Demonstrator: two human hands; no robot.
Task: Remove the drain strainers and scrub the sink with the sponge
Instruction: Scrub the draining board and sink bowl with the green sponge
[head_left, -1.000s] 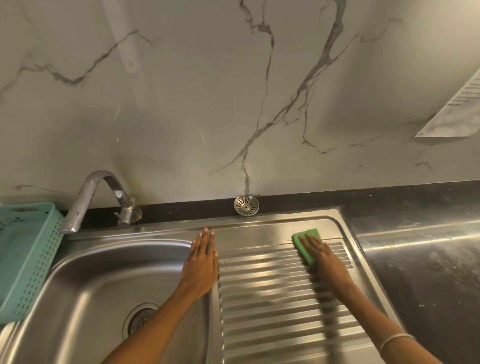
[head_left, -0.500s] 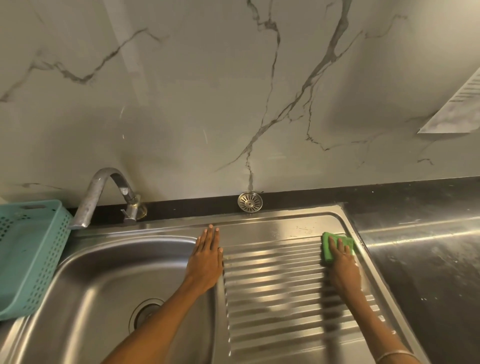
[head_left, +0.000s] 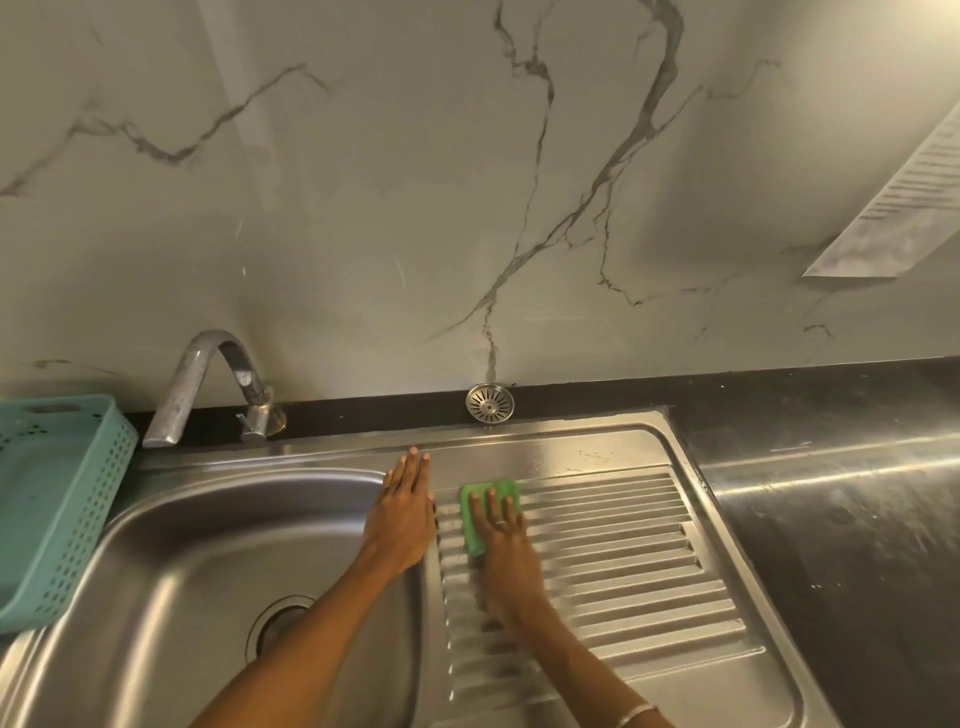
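Observation:
A stainless steel sink (head_left: 171, 561) has a ribbed drainboard (head_left: 623, 561) on its right. My right hand (head_left: 501, 545) presses a green sponge (head_left: 485, 506) flat onto the left end of the drainboard, fingers straight on top of it. My left hand (head_left: 402, 512) rests flat, fingers straight, on the ridge between basin and drainboard, beside the sponge. One round metal drain strainer (head_left: 489, 402) leans against the wall behind the sink. The basin's drain hole (head_left: 278, 621) is partly hidden by my left forearm.
A curved metal tap (head_left: 208, 384) stands behind the basin. A teal plastic basket (head_left: 57, 499) sits left of the sink. Dark wet countertop (head_left: 841, 519) lies to the right. A printed paper (head_left: 904, 202) hangs on the marble wall.
My right hand has slid the sponge from the drainboard's far right end to its left end, close to my left hand. The left hand has stayed in place.

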